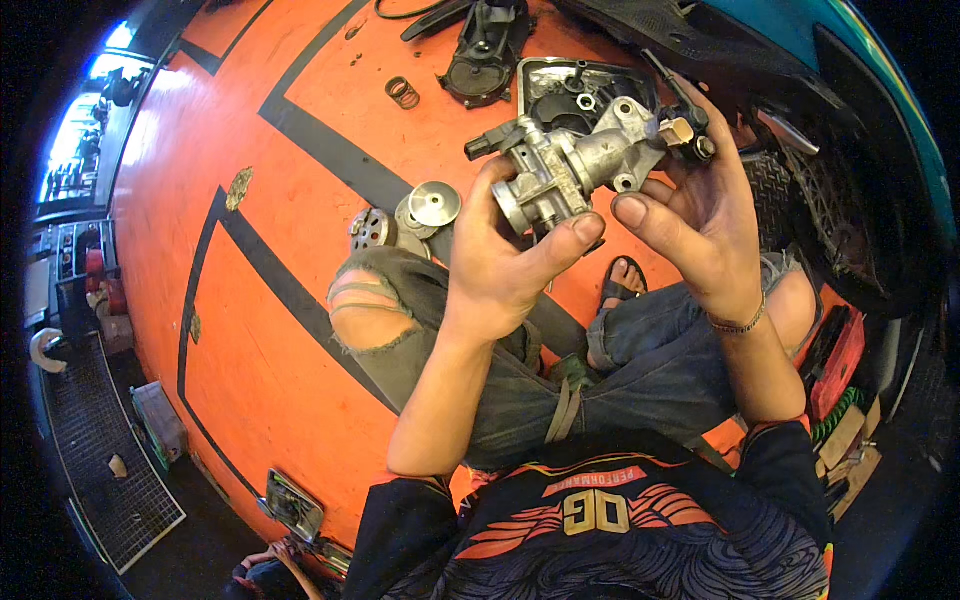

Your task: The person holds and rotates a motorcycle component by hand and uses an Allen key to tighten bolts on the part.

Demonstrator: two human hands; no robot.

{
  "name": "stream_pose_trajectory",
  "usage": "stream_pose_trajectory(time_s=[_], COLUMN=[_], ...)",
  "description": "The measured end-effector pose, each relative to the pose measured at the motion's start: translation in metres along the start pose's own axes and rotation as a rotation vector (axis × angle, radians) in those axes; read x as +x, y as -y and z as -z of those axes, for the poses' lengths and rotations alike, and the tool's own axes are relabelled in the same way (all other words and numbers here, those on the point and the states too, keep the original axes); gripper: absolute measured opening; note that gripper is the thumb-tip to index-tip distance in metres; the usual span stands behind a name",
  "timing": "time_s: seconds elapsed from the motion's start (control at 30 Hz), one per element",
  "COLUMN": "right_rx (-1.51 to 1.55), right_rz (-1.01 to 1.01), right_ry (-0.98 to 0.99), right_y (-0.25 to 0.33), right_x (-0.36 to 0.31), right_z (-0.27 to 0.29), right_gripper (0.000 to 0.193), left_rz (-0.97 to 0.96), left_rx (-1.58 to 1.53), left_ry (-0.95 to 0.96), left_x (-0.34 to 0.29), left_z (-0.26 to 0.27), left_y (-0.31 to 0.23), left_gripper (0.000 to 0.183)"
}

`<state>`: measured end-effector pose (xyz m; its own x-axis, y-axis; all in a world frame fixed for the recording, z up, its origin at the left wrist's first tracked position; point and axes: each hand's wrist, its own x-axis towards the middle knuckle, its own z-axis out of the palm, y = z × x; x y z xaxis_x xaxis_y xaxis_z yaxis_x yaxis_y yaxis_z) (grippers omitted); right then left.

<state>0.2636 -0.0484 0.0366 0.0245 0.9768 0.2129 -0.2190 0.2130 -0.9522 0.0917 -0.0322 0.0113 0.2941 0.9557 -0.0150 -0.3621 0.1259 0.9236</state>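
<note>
A silvery throttle body (545,178) with a cast intake manifold (612,155) joined to it is held up in front of me, above my crossed legs. My left hand (500,268) grips the throttle body end, thumb across its near side and fingers mostly hidden behind. At the other end, my right hand (712,225) curls around the manifold side, its thumb near the flange. A black connector (494,141) sticks out on the left of the body. Beside my right fingers is a dark fitting (690,130) with a tan plug.
Beyond the part lies a metal tray (535,72) with loose parts. A coil spring (402,93), a black cover (485,55) and round metal pulley parts (434,204) rest on the orange floor. A scooter wheel (850,245) stands right; another person's hand (283,552) shows lower left.
</note>
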Motion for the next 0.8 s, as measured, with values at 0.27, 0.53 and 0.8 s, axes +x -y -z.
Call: stream_pose_trajectory(time_s=[0.27,0.53,0.8], right_rx=[0.151,0.098,0.195], right_rz=[-0.1,-0.164,-0.198], right_ry=[-0.039,-0.093,-0.071], right_y=[-0.021,-0.034,-0.032], right_x=[0.005,0.011,0.013], right_z=[-0.001,0.003,0.007], right_gripper=[0.075,0.066,0.052], left_rz=[0.055,0.139,0.159], left_rx=[0.018,-0.007,-0.324], left_ry=[-0.022,-0.091,0.005], left_x=[0.0,0.006,0.005], left_z=[0.0,0.004,0.006], left_y=[0.008,0.017,0.017], left_gripper=[0.054,0.046,0.045])
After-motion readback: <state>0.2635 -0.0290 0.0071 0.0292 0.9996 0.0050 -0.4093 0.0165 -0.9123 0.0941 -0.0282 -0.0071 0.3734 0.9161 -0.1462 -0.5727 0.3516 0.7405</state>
